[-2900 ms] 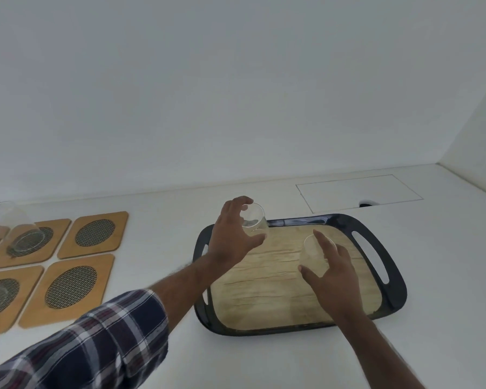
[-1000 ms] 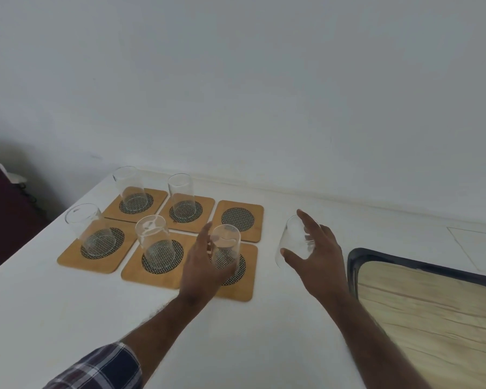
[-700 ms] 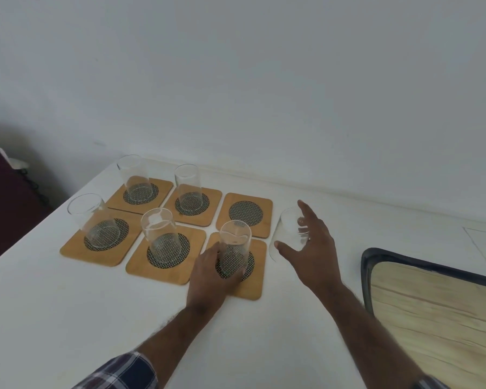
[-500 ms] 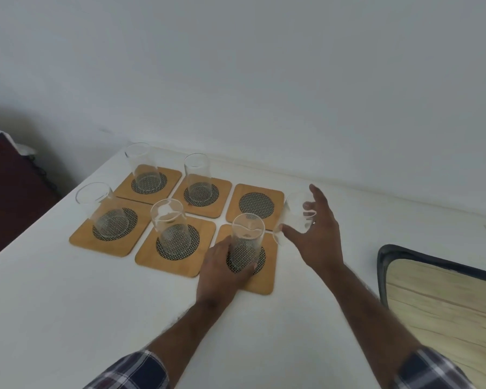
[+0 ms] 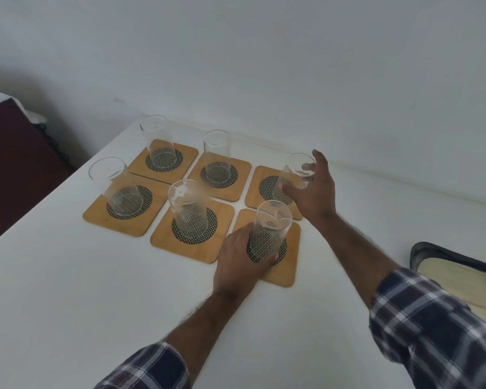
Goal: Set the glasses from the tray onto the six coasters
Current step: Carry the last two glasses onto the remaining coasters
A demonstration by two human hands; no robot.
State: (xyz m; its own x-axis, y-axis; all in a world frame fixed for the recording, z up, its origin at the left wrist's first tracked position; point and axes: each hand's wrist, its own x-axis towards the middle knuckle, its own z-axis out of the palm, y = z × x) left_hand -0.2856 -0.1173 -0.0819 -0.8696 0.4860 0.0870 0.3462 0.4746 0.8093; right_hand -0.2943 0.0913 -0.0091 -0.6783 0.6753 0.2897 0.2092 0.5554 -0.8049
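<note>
Standing on the near right coaster (image 5: 285, 269), one glass (image 5: 268, 230) was gripped low by the left hand (image 5: 240, 262). A second glass (image 5: 295, 175) was clasped, tilted, by the right hand (image 5: 314, 192) over the far right coaster (image 5: 257, 189). Four more glasses stood on the remaining coasters on the white table (image 5: 68, 304). The tray (image 5: 432, 249) was seen at the right edge.

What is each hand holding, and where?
Left hand grips the near-right glass near its base; right hand holds the last glass by its side.
</note>
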